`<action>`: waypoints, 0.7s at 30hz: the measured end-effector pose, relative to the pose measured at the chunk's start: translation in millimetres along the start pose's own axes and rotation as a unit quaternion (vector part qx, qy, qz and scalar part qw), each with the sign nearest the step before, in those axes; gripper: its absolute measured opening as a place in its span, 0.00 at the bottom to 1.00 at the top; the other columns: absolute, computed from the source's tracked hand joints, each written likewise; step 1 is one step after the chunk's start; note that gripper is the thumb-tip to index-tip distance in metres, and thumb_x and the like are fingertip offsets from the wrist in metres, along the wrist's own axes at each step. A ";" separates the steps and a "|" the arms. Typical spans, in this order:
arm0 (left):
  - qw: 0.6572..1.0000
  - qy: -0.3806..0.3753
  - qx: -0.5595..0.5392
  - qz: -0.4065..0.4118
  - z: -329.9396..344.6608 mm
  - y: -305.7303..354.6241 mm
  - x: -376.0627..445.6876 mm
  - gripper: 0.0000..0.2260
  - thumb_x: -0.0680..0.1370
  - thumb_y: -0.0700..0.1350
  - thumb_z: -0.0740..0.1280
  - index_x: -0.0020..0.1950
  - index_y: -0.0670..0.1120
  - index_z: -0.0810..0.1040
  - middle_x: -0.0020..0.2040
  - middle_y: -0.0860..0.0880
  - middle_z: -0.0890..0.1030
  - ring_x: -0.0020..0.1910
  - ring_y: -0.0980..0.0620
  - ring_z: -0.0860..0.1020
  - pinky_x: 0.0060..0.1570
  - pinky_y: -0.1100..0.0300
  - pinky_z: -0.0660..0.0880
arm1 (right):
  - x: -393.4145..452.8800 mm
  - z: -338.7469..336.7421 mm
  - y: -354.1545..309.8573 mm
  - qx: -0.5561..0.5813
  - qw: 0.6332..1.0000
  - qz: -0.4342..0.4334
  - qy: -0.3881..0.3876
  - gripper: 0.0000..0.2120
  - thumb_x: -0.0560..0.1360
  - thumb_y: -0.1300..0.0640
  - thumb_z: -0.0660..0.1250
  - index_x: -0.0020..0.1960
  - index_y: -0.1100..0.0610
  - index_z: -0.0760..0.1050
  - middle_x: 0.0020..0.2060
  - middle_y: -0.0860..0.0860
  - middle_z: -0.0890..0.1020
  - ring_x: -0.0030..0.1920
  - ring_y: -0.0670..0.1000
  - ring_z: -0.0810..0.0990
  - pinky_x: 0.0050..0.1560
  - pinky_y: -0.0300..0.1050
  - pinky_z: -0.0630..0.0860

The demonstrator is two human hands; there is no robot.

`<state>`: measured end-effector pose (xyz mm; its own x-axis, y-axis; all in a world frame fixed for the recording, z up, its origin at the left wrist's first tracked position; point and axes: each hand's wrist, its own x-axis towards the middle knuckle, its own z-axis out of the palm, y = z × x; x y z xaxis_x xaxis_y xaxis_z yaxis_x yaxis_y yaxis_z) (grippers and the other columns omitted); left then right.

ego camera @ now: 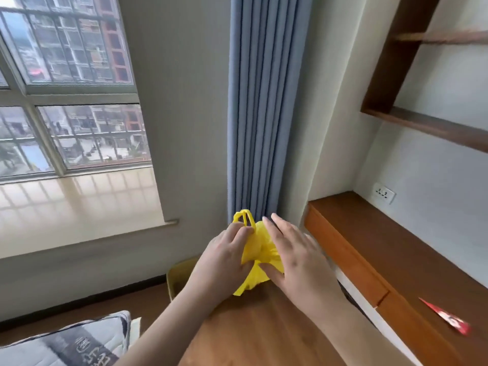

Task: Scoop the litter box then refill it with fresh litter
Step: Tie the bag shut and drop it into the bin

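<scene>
A crumpled yellow plastic bag (257, 249) is held up between both hands at the lower middle of the head view, its looped handles sticking up at the top left. My left hand (224, 256) pinches the bag near its handles with curled fingers. My right hand (295, 256) holds the bag's right side, thumb pressed into the plastic and fingers stretched forward over it. No litter box or scoop is in view.
A yellowish bin rim (177, 277) shows just below my left hand. A wooden table top (264, 328) lies under my arms, a wooden desk (390, 249) with a red packet (449, 317) to the right. Blue curtain (264, 107) ahead, window left, grey cushion (79, 344) bottom left.
</scene>
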<state>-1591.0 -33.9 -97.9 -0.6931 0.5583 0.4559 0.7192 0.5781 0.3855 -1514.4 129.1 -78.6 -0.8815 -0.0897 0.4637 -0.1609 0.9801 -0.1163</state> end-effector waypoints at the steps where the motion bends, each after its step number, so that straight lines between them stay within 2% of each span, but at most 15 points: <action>1: 1.000 0.004 0.002 0.030 0.5 10.2 1.1 0.23 0.70 0.46 0.70 0.64 0.48 0.71 0.59 0.49 0.74 0.51 0.45 0.78 0.49 0.54 0.77 | -6.7 -6.7 4.9 -0.024 1.000 0.009 -0.001 0.37 0.73 0.47 0.69 0.77 0.51 0.57 0.73 0.50 0.66 0.71 0.51 0.67 0.67 0.47 0.68; 4: 0.994 0.012 0.004 0.106 3.7 44.6 3.2 0.22 0.70 0.48 0.71 0.62 0.48 0.71 0.58 0.50 0.76 0.51 0.49 0.79 0.50 0.55 0.78 | -29.6 -28.1 16.2 -0.081 0.996 0.042 -0.005 0.40 0.68 0.55 0.75 0.75 0.53 0.61 0.70 0.51 0.70 0.69 0.51 0.70 0.65 0.46 0.69; 7: 0.988 -0.002 -0.010 0.155 12.6 83.4 5.7 0.20 0.73 0.55 0.61 0.63 0.50 0.70 0.58 0.52 0.74 0.52 0.51 0.78 0.50 0.56 0.78 | -62.5 -51.3 28.0 -0.095 0.992 0.079 0.017 0.36 0.68 0.53 0.75 0.72 0.55 0.66 0.64 0.51 0.76 0.63 0.51 0.75 0.62 0.46 0.74; 9: 0.982 -0.013 -0.012 0.186 22.4 111.5 5.9 0.20 0.73 0.55 0.60 0.63 0.50 0.70 0.58 0.51 0.74 0.53 0.50 0.78 0.52 0.54 0.78 | -91.2 -68.8 37.4 -0.110 0.987 0.109 0.033 0.33 0.69 0.52 0.75 0.70 0.57 0.69 0.60 0.51 0.79 0.60 0.51 0.78 0.59 0.45 0.75; 12: 0.974 -0.021 -0.002 0.227 41.3 160.7 -3.8 0.22 0.72 0.52 0.69 0.64 0.50 0.70 0.61 0.48 0.76 0.57 0.45 0.79 0.54 0.48 0.79 | -142.0 -96.3 51.2 -0.141 0.977 0.157 0.042 0.31 0.69 0.53 0.74 0.69 0.58 0.71 0.57 0.52 0.80 0.57 0.52 0.79 0.57 0.46 0.76; 15: 0.969 -0.036 -0.011 0.245 61.4 217.6 -25.2 0.29 0.67 0.50 0.77 0.64 0.50 0.70 0.63 0.46 0.75 0.61 0.41 0.77 0.55 0.44 0.78 | -202.7 -125.1 61.9 -0.157 0.965 0.208 0.043 0.28 0.72 0.47 0.64 0.70 0.57 0.70 0.59 0.52 0.80 0.58 0.52 0.79 0.59 0.46 0.75; 17: 0.966 -0.032 -0.011 0.257 74.5 259.3 -45.0 0.30 0.65 0.51 0.79 0.63 0.50 0.71 0.64 0.45 0.74 0.62 0.40 0.76 0.55 0.42 0.78 | -249.2 -145.0 67.0 -0.171 0.956 0.236 0.045 0.29 0.72 0.46 0.60 0.70 0.57 0.70 0.60 0.52 0.80 0.60 0.53 0.78 0.61 0.46 0.73; 21: 0.960 -0.027 -0.079 0.267 97.3 346.8 -92.1 0.30 0.63 0.49 0.79 0.61 0.48 0.71 0.64 0.44 0.71 0.62 0.41 0.72 0.56 0.41 0.75 | -347.9 -187.1 72.5 -0.196 0.934 0.295 0.052 0.29 0.69 0.50 0.62 0.68 0.58 0.71 0.57 0.53 0.80 0.57 0.55 0.79 0.58 0.48 0.75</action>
<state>-1282.4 173.0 -84.3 -0.2229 0.7824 0.5816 0.9678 0.1062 0.2281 -1136.3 264.5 -84.0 -0.7142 0.4845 0.5052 0.5324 0.8446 -0.0572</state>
